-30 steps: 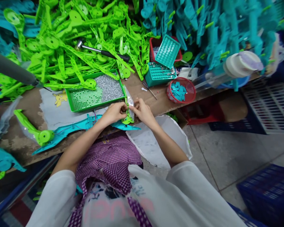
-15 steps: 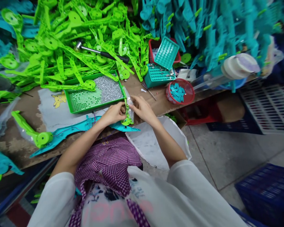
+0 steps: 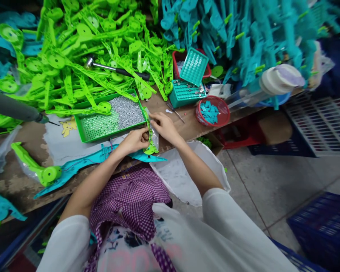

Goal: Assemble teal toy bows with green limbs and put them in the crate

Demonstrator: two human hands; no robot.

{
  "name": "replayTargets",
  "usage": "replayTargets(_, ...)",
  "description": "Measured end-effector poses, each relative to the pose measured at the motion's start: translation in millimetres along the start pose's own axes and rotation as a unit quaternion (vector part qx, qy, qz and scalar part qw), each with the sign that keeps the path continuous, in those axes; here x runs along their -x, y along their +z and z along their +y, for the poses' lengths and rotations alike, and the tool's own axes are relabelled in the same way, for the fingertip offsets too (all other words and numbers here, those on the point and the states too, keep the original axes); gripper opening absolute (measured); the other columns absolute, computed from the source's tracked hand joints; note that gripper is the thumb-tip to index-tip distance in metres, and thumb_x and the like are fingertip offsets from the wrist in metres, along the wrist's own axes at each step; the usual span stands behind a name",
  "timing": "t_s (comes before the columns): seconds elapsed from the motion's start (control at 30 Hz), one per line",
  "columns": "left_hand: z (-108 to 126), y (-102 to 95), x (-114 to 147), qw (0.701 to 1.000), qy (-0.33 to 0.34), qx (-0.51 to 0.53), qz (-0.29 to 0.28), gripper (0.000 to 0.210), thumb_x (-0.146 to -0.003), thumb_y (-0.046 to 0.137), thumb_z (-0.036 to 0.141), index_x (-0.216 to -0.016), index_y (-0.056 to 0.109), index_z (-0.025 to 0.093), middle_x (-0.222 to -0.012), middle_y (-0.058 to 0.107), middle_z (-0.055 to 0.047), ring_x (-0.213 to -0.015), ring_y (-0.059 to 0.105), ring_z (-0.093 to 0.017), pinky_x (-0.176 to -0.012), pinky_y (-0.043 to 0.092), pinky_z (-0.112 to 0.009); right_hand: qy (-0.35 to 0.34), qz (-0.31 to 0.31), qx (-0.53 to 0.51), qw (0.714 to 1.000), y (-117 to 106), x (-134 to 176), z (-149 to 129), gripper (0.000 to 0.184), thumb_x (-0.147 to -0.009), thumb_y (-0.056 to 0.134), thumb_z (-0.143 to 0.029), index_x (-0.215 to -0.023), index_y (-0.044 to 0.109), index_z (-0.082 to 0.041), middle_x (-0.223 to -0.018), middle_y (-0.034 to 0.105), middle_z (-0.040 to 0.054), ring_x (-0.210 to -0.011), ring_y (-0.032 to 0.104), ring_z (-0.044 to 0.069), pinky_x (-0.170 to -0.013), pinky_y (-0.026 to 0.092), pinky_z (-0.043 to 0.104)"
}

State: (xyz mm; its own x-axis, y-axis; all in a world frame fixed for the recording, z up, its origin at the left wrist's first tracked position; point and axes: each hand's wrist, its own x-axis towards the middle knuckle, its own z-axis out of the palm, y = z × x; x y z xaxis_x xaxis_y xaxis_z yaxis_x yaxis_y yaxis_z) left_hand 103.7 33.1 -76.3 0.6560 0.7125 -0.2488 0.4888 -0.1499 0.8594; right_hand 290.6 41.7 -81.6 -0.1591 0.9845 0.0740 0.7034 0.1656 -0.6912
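Observation:
A long green plastic part with a clear plastic piece along its right side stands between my hands. My left hand grips its left side, thumb and fingers pinched together. From the right, my right hand closes on its upper portion; the fingertips are partly hidden. Under my left wrist lies a long turquoise plastic part with thin wires along it. Joined at its left end is another green part. Just behind my hands sits a green tray partly filled with small metal screws.
A heap of green parts and a hammer lie behind the tray. Turquoise parts are piled at back right. A red basket holds small turquoise pieces. A screwdriver-like power tool hangs at left.
The whole view has shifted slightly. The grey power tool at left now reaches further into view. My hands stay on the green part, with the right fingers slightly higher along it.

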Motion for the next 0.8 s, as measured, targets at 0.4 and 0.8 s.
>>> replayTargets(0.4, 5, -0.3, 0, 1.000, -0.003, 0.001, -0.003, 0.041, -0.070, 0.061, 0.010, -0.111, 0.062, 0.013, -0.082, 0.066, -0.002, -0.064, 0.061, -0.012, -0.062, 0.048, -0.023, -0.064, -0.126, 0.189, 0.972, -18, -26, -9, 0.041, -0.099, 0.036, -0.031, -0.132, 0.058, -0.022, -0.144, 0.054, 0.0101, -0.131, 0.045, 0.033, -0.100, 0.028, 0.058)
replayTargets(0.8, 1, -8.1, 1, 0.998, -0.011, 0.033, -0.045, 0.061, -0.077, 0.067, 0.016, -0.135, 0.051, 0.010, -0.094, 0.066, -0.006, -0.074, 0.062, -0.013, -0.070, 0.050, -0.026, -0.008, -0.046, 0.084, 0.995, 1, -11, 2, 0.047, -0.101, 0.029, -0.039, -0.141, 0.049, -0.025, -0.150, 0.048, 0.0107, -0.137, 0.042, 0.029, -0.109, 0.026, 0.059)
